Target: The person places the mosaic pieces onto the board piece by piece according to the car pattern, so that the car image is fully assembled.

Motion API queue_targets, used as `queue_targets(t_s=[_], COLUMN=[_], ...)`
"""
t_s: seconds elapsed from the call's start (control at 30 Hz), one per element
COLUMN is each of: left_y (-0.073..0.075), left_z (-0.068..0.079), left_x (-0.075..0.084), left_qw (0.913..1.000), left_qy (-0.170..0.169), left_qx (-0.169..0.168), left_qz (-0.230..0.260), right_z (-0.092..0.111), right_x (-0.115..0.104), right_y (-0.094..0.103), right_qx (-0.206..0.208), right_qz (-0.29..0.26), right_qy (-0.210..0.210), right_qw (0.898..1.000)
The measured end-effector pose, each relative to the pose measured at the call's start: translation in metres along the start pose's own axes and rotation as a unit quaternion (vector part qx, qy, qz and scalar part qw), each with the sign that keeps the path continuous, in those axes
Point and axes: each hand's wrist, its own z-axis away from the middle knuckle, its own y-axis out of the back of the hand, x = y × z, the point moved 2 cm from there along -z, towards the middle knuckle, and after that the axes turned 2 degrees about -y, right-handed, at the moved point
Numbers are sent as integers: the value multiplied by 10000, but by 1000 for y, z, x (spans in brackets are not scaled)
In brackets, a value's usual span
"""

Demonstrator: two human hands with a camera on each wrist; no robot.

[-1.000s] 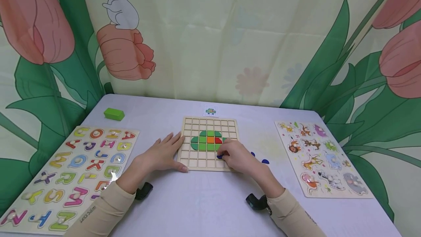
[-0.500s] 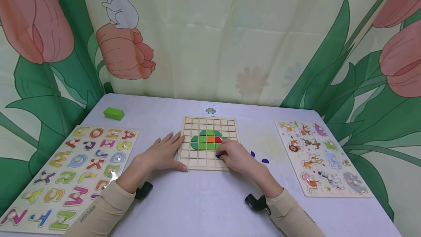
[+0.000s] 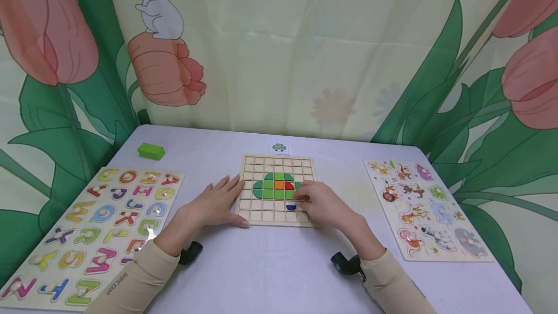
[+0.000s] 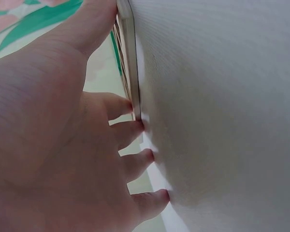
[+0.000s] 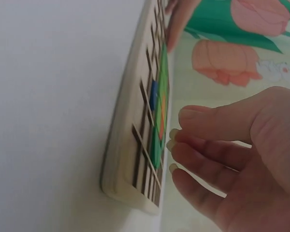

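A wooden grid board (image 3: 257,216) lies mid-table with flat green, orange and red pieces set in its cells. One dark blue half-round piece (image 3: 290,207) sits in a cell below the green ones, also seen as a blue piece (image 5: 153,94) in the right wrist view. My left hand (image 3: 213,202) rests with fingers spread at the board's left edge, thumb at its front corner; the left wrist view shows these fingers (image 4: 130,133) touching the edge and cloth. My right hand (image 3: 324,203) hovers over the board's right part, fingers loosely bent, nothing between thumb and fingers.
Behind the board lies a small printed pattern card (image 3: 279,147). A letter puzzle (image 3: 104,229) takes up the left side, with a green block (image 3: 151,151) behind it. An animal puzzle (image 3: 425,212) lies at the right. A printed curtain (image 3: 279,52) hangs behind the table.
My right hand has let go of the blue half-round piece in the cell and moved slightly right. Two loose blue pieces right of the board are now hidden behind it. The left hand stays put.
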Motion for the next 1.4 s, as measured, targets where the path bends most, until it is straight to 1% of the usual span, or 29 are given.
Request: queue_targets(t_s=[0.27,0.37,0.53,0.7,0.87,0.97,1.1,1.23,1.4], left_y=[0,0,0,0,1,1,2,2,2], left_z=[-1,-1,0,0,0,0,0,0,1], left_x=[-1,-1,0,-1,-1,0,1,2,2], left_qw=[10000,10000,10000,10000,10000,9999,10000,10000,10000], left_qy=[-30,-16,-32,-64,-68,-88,-72,-37,-5], left_qx=[-6,-11,4,26,27,35,13,-4,21], left_qz=[-17,-15,-23,-18,-34,-40,-67,-87,-26], right_z=[4,6,10,14,19,20,22,21,19], right_x=[13,19,31,42,51,55,60,63,63], right_y=[17,21,28,32,34,34,32,29,25], right_qx=[-131,-182,-262,-248,-249,-225,-292,-442,-443], right_qz=[-24,-26,-39,118,334,400,470,377,350], right_qy=[-297,-444,-576,-729,-1096,-1487,-1799,-1865,-1840], right_qw=[9995,9988,9980,9970,9931,9878,9821,9807,9813])
